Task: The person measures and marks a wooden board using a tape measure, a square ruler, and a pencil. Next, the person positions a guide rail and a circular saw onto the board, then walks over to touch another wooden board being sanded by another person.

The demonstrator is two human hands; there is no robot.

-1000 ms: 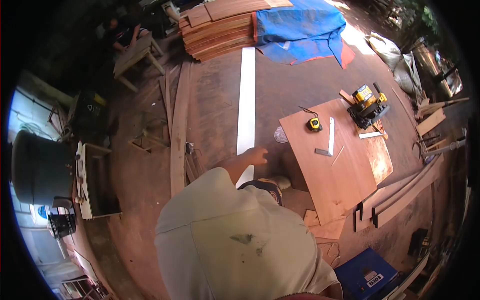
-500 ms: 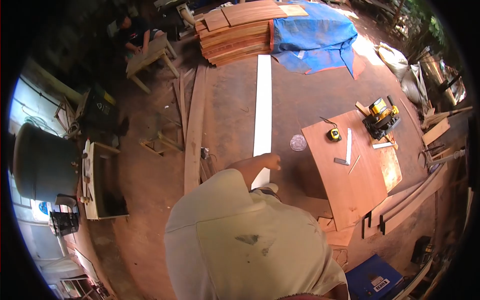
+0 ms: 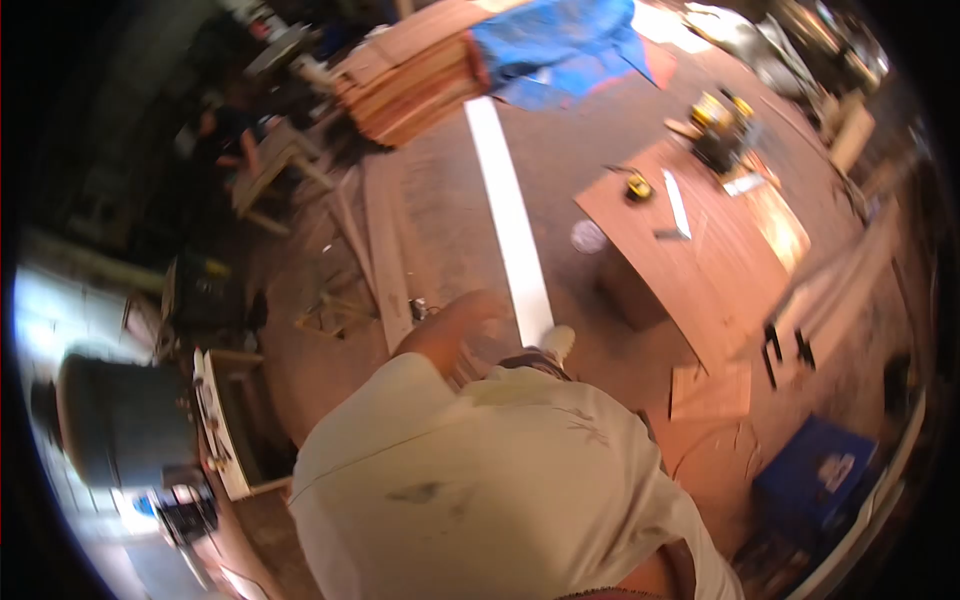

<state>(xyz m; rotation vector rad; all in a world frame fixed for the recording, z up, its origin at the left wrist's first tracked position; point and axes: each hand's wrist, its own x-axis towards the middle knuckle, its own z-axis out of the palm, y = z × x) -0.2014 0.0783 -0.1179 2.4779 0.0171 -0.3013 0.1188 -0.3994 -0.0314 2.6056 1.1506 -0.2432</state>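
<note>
My left hand [image 3: 482,308], smeared by motion, reaches out ahead of my light shirt. It is just left of a long white strip [image 3: 505,200] that runs across the floor from near my foot [image 3: 560,343] towards the wood stack. The blur hides the shape of its fingers. My right hand is out of the frame; only part of that arm shows low at the right. To the right, a wooden panel [image 3: 690,270] bears a yellow tape measure [image 3: 638,187], a try square [image 3: 677,205] and a yellow-and-black power tool [image 3: 722,130].
A stack of boards [image 3: 420,90], partly under a blue tarp [image 3: 560,50], stands at the far end. A person [image 3: 232,145] is by a small wooden bench [image 3: 275,175] at far left. A blue box [image 3: 815,470] lies at lower right, a dark drum [image 3: 125,420] at left.
The view has turned, tilting the white strip in the picture. My left hand has moved from over the strip to its left side. The tools on the panel stay put.
</note>
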